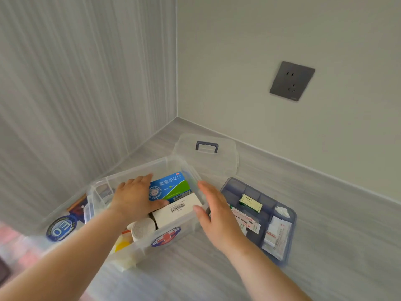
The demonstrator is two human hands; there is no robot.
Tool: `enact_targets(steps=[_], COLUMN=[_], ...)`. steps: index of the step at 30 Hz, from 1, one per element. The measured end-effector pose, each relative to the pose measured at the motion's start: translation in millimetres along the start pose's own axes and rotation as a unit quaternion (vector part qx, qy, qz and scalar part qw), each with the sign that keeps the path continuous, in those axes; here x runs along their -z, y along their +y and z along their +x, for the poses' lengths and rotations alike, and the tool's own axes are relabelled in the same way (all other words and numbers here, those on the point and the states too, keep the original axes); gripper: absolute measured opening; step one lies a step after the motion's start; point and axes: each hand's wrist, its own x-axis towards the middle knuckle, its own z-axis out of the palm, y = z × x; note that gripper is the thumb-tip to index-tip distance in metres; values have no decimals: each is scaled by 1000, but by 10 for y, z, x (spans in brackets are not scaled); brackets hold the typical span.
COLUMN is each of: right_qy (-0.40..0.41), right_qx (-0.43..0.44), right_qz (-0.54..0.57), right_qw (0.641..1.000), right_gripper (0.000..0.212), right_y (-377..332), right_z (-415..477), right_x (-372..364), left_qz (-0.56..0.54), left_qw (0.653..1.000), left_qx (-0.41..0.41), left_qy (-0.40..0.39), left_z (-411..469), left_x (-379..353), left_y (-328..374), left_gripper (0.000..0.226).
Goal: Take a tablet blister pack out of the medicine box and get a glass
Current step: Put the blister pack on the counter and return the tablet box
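A clear plastic medicine box (173, 235) stands open on the grey counter, with a red cross sticker on its front. Inside lie a blue and green tablet carton (171, 185), a white carton with a barcode (175, 210) and a white round bottle (142, 229). My left hand (134, 197) reaches into the box, fingers spread, resting by the blue carton. My right hand (213, 210) hovers flat over the box's right rim, its thumb near the white carton. No blister pack or glass is visible.
The box's clear lid (206, 157) with a dark handle lies behind it. A blue divided tray (286, 213) with sachets and a small green carton sits to the right. Walls close the corner; a grey socket (291, 81) is on the right wall.
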Motion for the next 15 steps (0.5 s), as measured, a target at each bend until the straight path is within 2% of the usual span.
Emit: enact_targets(steps=[2,4,6,8,10,12,15], right_qy=[71,154,181,154,119,81,37], right_qx=[16,17,-52,-164,-235,-258,-284], right_qz=[-11,-50,-87,-119,-168,-201,-192], right_qw=[997,987,978,967,950,942,939], right_gripper=[48,45,39,38,43,49,47], right_y=[11,158,411,704,983,1196,1343], right_z=[-111,-256,-392,-505,-590,-624,-572], right_x=[43,107,224,389,528,610,653], left_qz=[6,-30,-116,-211,-277,-297,-300], left_qw=[1000,996,972,928,902,896,910], left_qx=[9,-7,-70,-148,-233,-294,-281], left_qy=[17,78,193,268,236,153,56], left_z=[-96,-226,-395,-610,-822,-913,-778], left_x=[85,175,228,217,78,-199,-609], left_y=[41,142,303,579,946,1290,1618], left_gripper=[79,64,37,24,29,30,28])
